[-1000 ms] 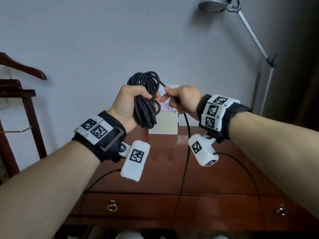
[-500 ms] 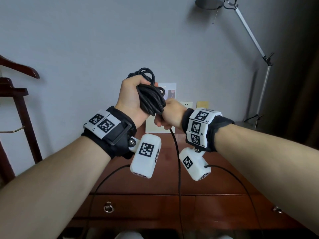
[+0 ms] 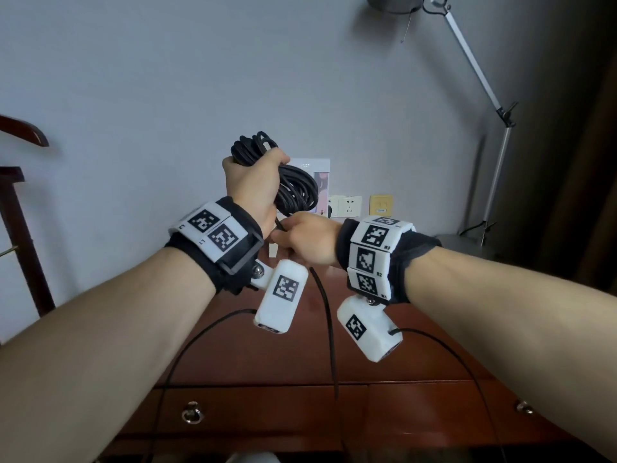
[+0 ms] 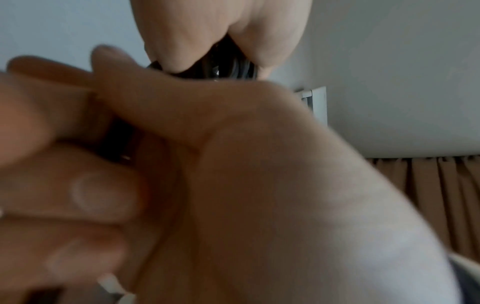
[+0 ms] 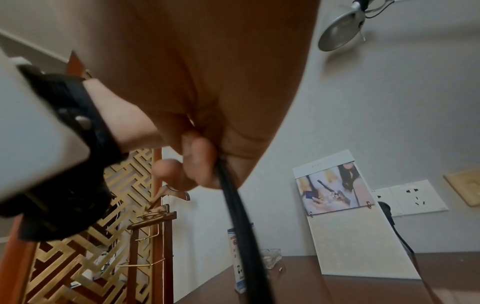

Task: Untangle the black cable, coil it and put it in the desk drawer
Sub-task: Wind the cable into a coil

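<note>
Above the desk (image 3: 434, 369), the black cable (image 3: 297, 192) is gripped as a coil in the left hand (image 3: 250, 192), fingers wrapped round it; its loose tail is pinched below by the right hand (image 3: 307, 242), seemingly for another loop.

Pale grey wall (image 3: 167, 78) behind a reddish-brown wooden desk (image 3: 300, 369). A silver articulated lamp (image 3: 474, 65) stands at right before brown curtains (image 4: 428, 185). Wall sockets (image 3: 349, 206) and a propped calendar (image 5: 345, 216) sit centrally; a dark wooden valet stand (image 3: 20, 228) occupies the left.
</note>
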